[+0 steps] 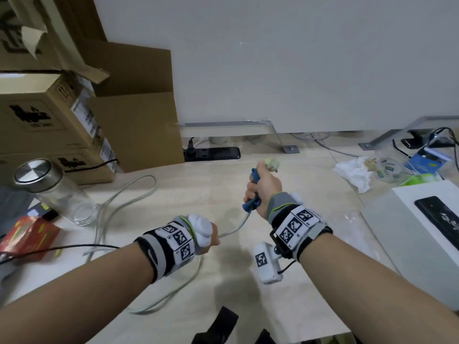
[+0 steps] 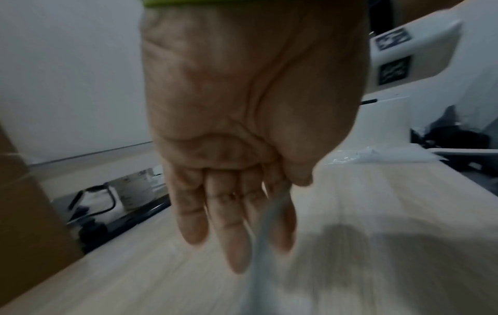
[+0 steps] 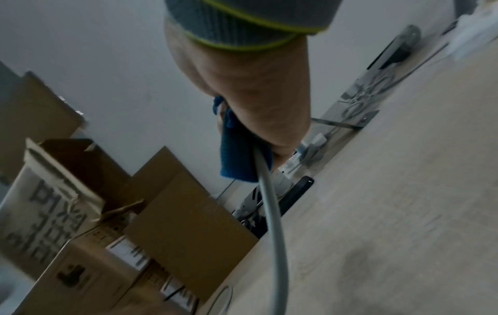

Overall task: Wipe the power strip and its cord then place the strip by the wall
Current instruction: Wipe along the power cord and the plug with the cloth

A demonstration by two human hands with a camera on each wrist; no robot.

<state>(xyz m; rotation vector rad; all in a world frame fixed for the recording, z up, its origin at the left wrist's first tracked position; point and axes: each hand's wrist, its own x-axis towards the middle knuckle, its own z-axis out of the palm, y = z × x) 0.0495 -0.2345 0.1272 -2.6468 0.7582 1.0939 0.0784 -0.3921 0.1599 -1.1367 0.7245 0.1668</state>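
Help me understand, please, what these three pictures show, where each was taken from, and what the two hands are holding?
No machine here: a person works at a desk wearing cameras. The wide picture comes from a head camera; the other two look along each wrist. The right hand grips a blue cloth wrapped round a grey cord, apparently wiping it. The left hand holds the same cord further along. On the desk lie cardboard boxes, a glass jar, a black power strip by the wall, and a white box.

I saw the grey cord strung taut above the wooden desk, wrapped in a blue cloth; its slack looped on the desk.
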